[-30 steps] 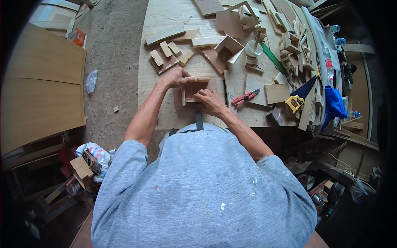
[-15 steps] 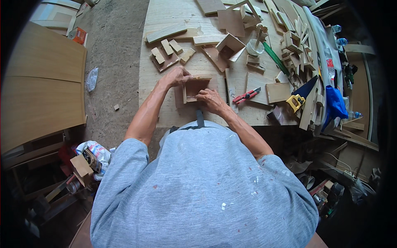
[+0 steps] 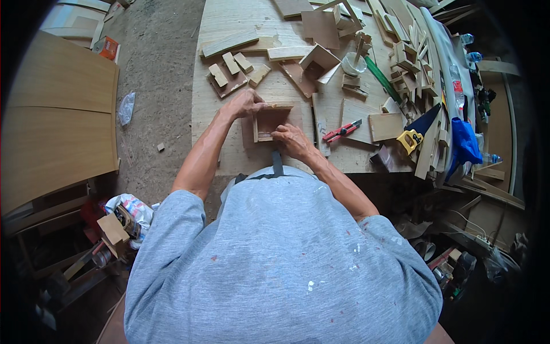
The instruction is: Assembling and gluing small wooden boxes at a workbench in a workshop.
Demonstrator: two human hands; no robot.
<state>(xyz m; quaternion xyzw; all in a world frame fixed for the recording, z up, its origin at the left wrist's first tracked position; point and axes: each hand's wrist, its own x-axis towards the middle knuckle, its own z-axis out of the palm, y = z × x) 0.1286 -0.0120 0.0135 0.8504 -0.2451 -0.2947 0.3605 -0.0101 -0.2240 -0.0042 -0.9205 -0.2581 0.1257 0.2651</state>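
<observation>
A small wooden box (image 3: 256,129) with thin light walls and a reddish-brown inside sits on the workbench right before me. At its far left corner my left hand (image 3: 246,104) is closed, thumb and fingers pinching the wall. My right hand (image 3: 293,141) rests at the near right side with bent fingers on the box's edge; its fingertips are partly hidden. Beyond the box lie several small wood blocks (image 3: 217,75) on a brown panel (image 3: 228,90). A red utility knife (image 3: 340,132) lies to the right of my right hand.
A handsaw (image 3: 411,141) with a yellow handle lies at the bench's right. A plastic cup (image 3: 353,65), a green strip (image 3: 381,77) and an angled wood piece (image 3: 319,62) stand farther back. Wood offcuts crowd the right edge, beside a blue bag (image 3: 465,141). Large wood panels (image 3: 60,137) stand on the left.
</observation>
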